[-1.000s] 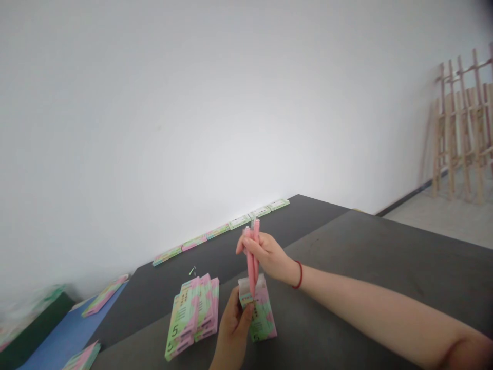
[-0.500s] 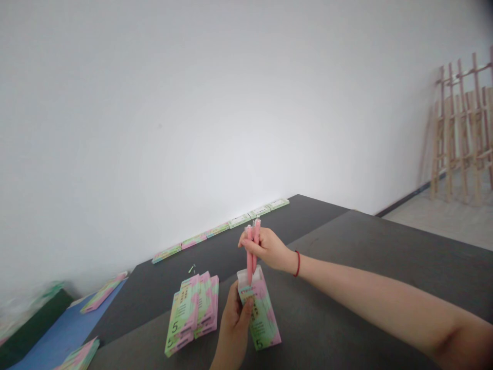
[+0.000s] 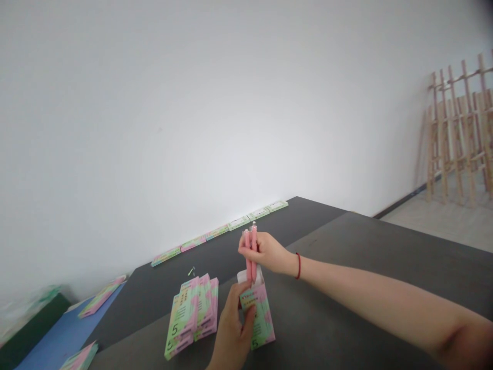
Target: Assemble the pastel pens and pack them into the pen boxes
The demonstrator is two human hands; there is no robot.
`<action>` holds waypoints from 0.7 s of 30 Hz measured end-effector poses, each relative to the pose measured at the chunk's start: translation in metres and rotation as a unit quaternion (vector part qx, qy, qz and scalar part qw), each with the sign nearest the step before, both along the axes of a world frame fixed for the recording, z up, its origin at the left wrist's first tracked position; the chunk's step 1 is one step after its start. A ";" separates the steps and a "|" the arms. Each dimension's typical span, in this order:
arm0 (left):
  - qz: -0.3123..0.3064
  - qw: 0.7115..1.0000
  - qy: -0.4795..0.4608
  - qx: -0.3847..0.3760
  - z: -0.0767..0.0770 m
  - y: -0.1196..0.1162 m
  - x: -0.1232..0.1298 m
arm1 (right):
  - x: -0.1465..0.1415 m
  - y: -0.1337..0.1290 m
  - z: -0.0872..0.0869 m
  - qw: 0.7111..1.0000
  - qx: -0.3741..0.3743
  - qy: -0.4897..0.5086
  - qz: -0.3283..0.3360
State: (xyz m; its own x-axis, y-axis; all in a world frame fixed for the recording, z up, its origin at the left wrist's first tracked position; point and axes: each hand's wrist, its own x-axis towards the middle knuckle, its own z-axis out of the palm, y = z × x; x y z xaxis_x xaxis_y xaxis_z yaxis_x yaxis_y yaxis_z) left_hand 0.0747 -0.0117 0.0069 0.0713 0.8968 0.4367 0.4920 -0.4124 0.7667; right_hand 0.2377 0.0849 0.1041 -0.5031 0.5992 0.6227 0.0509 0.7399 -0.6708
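Pink pens (image 3: 254,241) are pinched upright in my right hand (image 3: 267,253), their lower ends at the mouth of a green and pink pen box (image 3: 264,318). My left hand (image 3: 233,324) is closed around the left side of that box, with a fingertip near the pens' lower ends at its top. The box's white flap (image 3: 242,276) stands raised behind the pens. How many pens are in my right hand I cannot tell exactly. Left of my left hand lies a stack of similar boxes (image 3: 185,313) marked with a 5.
A row of boxes (image 3: 217,232) runs along the dark table's (image 3: 335,298) wall edge. A small green-white scrap (image 3: 191,271) lies behind the stack. More boxes (image 3: 102,298) are on a blue surface (image 3: 57,339) at left. Wooden racks (image 3: 458,133) lean at the far right.
The pens have shifted slightly left and down at the box mouth. My left index finger has moved up to the box's top edge, and the box has tilted a little.
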 end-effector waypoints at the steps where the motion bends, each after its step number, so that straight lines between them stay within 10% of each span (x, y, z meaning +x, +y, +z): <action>1: 0.009 1.000 -0.012 -0.010 -0.001 0.000 0.001 | 0.001 0.000 -0.001 1.000 -0.002 -0.006 0.001; 21: 0.049 0.997 -0.035 -0.046 0.006 -0.004 0.011 | 0.022 0.002 -0.025 0.994 -0.005 -0.066 0.082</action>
